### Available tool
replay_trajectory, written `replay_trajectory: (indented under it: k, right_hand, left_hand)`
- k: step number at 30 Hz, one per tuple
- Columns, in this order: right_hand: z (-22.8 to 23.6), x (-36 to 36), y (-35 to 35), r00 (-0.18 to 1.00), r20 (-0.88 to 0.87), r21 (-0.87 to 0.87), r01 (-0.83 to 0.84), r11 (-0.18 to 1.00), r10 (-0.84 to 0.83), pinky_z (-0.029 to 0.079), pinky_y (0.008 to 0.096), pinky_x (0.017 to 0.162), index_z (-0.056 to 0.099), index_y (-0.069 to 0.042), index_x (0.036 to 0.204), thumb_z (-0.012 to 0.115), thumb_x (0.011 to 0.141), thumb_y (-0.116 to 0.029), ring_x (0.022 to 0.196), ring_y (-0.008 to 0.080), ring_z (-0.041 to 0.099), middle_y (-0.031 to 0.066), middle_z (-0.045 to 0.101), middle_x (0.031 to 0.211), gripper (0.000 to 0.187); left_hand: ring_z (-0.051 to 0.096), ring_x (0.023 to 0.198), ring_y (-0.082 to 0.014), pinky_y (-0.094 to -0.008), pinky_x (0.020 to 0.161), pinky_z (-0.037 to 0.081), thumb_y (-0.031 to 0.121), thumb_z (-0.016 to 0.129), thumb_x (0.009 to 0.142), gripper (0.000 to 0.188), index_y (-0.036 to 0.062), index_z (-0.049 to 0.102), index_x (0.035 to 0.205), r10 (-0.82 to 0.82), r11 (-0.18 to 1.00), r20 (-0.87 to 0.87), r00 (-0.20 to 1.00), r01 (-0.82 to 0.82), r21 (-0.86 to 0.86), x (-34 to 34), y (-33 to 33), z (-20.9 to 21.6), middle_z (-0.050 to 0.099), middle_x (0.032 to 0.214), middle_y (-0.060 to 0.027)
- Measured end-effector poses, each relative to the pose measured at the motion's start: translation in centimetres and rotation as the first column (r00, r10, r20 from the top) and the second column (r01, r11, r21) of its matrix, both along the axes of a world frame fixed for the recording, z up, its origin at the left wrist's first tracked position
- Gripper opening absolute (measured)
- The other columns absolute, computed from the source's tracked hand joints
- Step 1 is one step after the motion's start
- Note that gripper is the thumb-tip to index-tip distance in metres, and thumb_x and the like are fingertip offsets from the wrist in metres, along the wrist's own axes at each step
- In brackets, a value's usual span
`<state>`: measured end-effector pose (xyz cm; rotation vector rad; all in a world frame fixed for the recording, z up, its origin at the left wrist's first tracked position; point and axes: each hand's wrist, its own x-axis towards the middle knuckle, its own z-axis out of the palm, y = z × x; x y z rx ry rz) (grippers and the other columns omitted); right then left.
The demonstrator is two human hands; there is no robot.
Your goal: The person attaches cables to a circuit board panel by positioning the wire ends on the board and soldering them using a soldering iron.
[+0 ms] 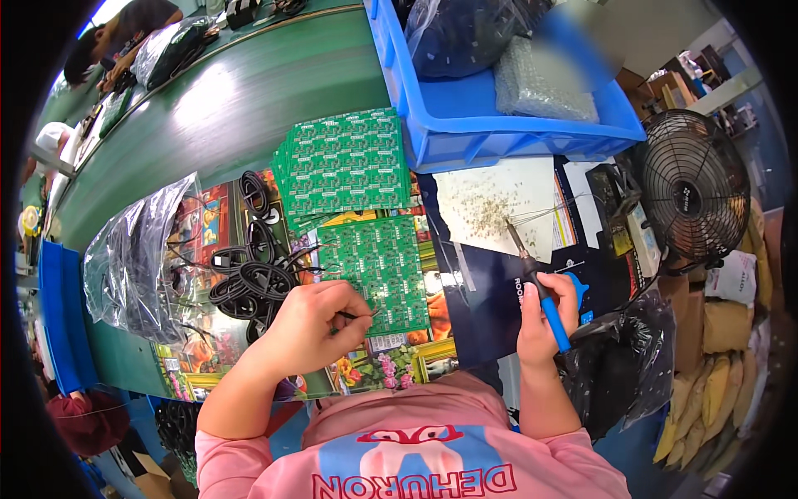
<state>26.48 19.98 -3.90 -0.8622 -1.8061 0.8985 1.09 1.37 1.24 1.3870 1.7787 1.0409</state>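
My left hand (320, 326) is closed in a pinch on the end of a thin black cable (356, 316). Its fingertips are at the lower left part of a green circuit board panel (386, 270), which lies flat on the work surface. A soldering iron (552, 316) with a blue and black handle is gripped in my right hand (542, 324). The iron's tip points away from me, over a white paper sheet (470, 195) strewn with small brownish bits. Thin wire strands (540, 214) stretch beside the tip. Whether the tip touches the paper is hard to tell.
Beyond the panel sits a stack of green circuit boards (345, 162). Coiled black cables (253, 287) and a clear plastic bag (133, 262) lie to the left. A blue bin (515, 137) stands far right, near a black fan (694, 191). Another person (125, 37) works far left.
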Motion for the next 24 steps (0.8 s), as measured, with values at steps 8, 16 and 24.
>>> replay_trajectory:
  k: [8,16,24]
  right_hand:
    - [-0.7,-0.2,0.4,1.000,0.008,-0.046,0.027,0.999,-0.026,0.048,0.0278,0.073,0.062,0.001,0.104,0.068,0.085,0.006,0.083,0.0164,0.059,0.0108,0.060,0.099,0.021]
    - [-0.4,-0.3,0.3,1.000,0.002,-0.037,0.031,0.999,-0.031,0.047,0.0276,0.072,0.062,0.001,0.103,0.067,0.085,0.006,0.081,0.0160,0.057,0.0100,0.060,0.098,0.019]
    - [-0.5,-0.6,0.5,0.998,0.017,-0.027,0.062,0.998,-0.062,0.045,0.0289,0.073,0.063,0.000,0.102,0.067,0.083,0.007,0.083,0.0162,0.055,0.0083,0.058,0.096,0.020]
  left_hand:
    - [0.056,0.060,-0.0205,-0.0309,0.053,0.044,-0.005,0.067,0.077,0.011,0.0036,0.062,0.080,0.497,0.864,-0.523,0.692,-0.341,0.369,-2.5,-1.9,4.6,0.058,0.072,-0.0083]
    - [0.056,0.058,-0.0253,-0.0343,0.054,0.043,-0.004,0.069,0.075,0.010,0.0015,0.062,0.080,0.359,0.933,-0.586,0.726,-0.266,0.242,-3.5,-4.3,7.3,0.055,0.070,-0.0104]
    - [0.061,0.069,-0.0314,-0.0413,0.061,0.050,0.005,0.071,0.078,0.010,0.0024,0.062,0.079,-0.122,0.988,-0.425,0.897,0.152,0.038,-3.1,-1.4,1.7,0.059,0.074,-0.0098]
